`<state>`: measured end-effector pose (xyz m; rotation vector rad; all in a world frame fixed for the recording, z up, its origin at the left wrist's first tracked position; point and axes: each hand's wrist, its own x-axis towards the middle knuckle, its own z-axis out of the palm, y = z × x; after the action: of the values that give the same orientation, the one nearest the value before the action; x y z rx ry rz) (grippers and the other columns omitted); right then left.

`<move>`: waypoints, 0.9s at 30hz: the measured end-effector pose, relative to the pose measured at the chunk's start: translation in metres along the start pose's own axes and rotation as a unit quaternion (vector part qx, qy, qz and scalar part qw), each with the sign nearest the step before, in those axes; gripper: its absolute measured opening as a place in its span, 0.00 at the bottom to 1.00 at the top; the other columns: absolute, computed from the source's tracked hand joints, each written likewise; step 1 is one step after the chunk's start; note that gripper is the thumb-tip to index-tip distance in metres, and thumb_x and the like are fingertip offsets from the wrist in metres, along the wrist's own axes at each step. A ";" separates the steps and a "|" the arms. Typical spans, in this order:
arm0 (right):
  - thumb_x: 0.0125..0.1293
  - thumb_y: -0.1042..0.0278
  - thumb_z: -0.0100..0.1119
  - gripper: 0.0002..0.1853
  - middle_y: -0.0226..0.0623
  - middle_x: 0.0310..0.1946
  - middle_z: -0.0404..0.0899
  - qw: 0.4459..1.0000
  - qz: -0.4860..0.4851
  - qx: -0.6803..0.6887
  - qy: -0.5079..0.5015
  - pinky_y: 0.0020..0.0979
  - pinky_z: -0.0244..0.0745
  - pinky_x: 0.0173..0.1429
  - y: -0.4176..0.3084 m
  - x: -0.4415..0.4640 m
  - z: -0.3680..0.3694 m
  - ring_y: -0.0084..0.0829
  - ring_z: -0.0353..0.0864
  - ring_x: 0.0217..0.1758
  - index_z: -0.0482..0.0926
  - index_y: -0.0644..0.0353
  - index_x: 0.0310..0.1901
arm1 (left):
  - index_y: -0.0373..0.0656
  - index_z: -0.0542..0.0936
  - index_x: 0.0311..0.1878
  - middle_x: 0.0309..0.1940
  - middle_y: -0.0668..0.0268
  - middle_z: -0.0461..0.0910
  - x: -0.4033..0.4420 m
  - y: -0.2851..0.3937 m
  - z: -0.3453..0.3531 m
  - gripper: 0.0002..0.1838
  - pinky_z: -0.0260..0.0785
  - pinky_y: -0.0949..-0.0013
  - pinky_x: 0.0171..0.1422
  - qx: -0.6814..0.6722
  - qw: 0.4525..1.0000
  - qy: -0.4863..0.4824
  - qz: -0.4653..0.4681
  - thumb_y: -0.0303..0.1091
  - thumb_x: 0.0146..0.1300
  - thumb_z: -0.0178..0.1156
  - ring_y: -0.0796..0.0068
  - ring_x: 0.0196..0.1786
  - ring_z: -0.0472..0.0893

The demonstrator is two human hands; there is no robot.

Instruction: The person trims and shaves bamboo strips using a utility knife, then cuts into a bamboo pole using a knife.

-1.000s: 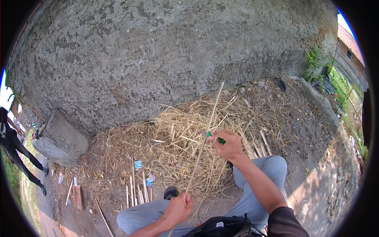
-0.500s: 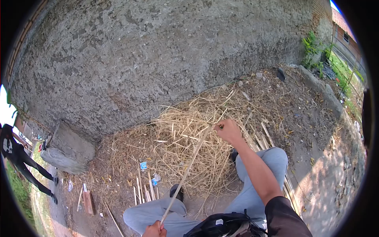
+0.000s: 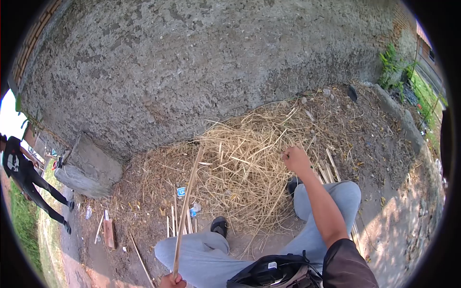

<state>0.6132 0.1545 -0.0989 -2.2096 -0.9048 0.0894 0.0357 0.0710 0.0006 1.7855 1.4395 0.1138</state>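
Near the bottom edge my left hand [image 3: 172,281] is closed round the lower end of a long thin wooden strip [image 3: 186,206], which leans up and slightly right. My right hand [image 3: 296,160] is held with curled fingers over the right side of a heap of pale shavings [image 3: 245,168]; what it holds, if anything, is hidden. The strip's upper end stands free of my right hand, left of the heap.
A rough grey wall [image 3: 201,62] rises behind the heap. At the left are a concrete block [image 3: 91,168] and a standing person [image 3: 31,177]. Several strips [image 3: 187,220], blue-and-white litter [image 3: 181,192] and a reddish wood piece [image 3: 109,234] lie on the ground.
The strip has swung left and down with my left hand, away from my right hand. My right hand has moved slightly right, and the green-handled tool seen earlier no longer shows.
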 end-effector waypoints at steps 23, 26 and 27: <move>0.61 0.63 0.71 0.10 0.37 0.32 0.86 0.886 -0.361 0.279 -0.081 0.30 0.77 0.25 -0.114 -0.139 -0.029 0.32 0.84 0.24 0.86 0.61 0.38 | 0.39 0.73 0.53 0.21 0.71 0.69 0.145 0.163 0.052 0.22 0.60 0.78 0.18 -0.224 0.955 -0.191 0.041 0.50 0.80 0.41 0.87 0.16 0.66; 0.61 0.63 0.71 0.10 0.36 0.31 0.86 0.893 -0.353 0.267 -0.082 0.30 0.77 0.25 -0.107 -0.139 -0.031 0.32 0.84 0.23 0.86 0.60 0.37 | 0.38 0.74 0.53 0.20 0.72 0.69 0.148 0.162 0.054 0.23 0.61 0.78 0.19 -0.247 0.939 -0.241 -0.003 0.50 0.80 0.42 0.86 0.16 0.68; 0.61 0.63 0.71 0.10 0.36 0.31 0.86 0.893 -0.351 0.268 -0.081 0.30 0.77 0.25 -0.104 -0.139 -0.029 0.32 0.84 0.23 0.86 0.60 0.37 | 0.38 0.75 0.53 0.20 0.72 0.70 0.152 0.157 0.057 0.23 0.61 0.78 0.20 -0.229 0.952 -0.202 0.006 0.50 0.80 0.42 0.86 0.17 0.68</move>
<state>0.4574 0.0990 -0.0369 -1.2909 -1.5136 0.1563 0.2394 0.1678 0.0011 1.3411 1.0084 0.0754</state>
